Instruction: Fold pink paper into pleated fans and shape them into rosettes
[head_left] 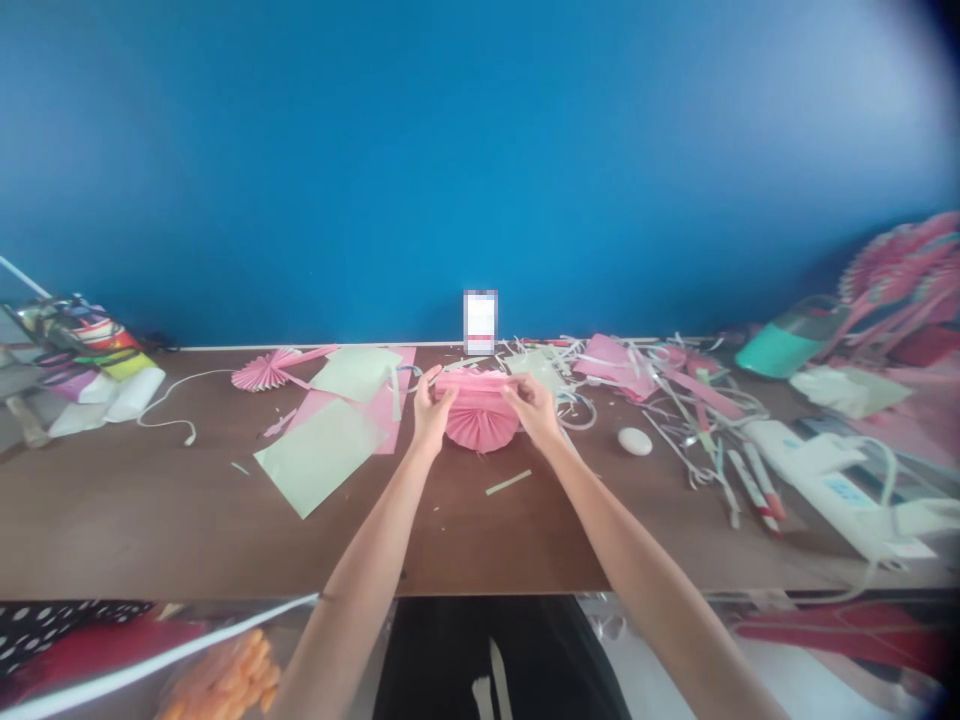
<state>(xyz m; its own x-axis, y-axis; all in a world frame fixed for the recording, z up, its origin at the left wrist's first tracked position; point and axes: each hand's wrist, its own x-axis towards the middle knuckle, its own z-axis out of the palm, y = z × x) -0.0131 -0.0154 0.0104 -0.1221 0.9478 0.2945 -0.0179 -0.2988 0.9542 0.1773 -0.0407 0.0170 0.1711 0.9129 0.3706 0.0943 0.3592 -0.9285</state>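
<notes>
Both my hands are raised over the middle of the table, gripping a pink folded paper fan [482,428] along its straight upper band. My left hand [433,412] pinches the left end of that band between thumb and fingers. At the right end, my right hand [533,408] pinches it the same way. The pleated part spreads downward in a half circle between the hands. A narrow pale paper strip [508,483] lies on the table below the fan. To the left are pale green paper sheets [321,455], partly over pink paper [386,420].
Another pink pleated fan [262,371] lies at the left. A phone [480,322] stands against the blue wall. Right of my hands are a white egg-shaped object [635,441], tangled paper strips [679,425], markers [752,490], a white power strip [825,480] and a green container [784,345].
</notes>
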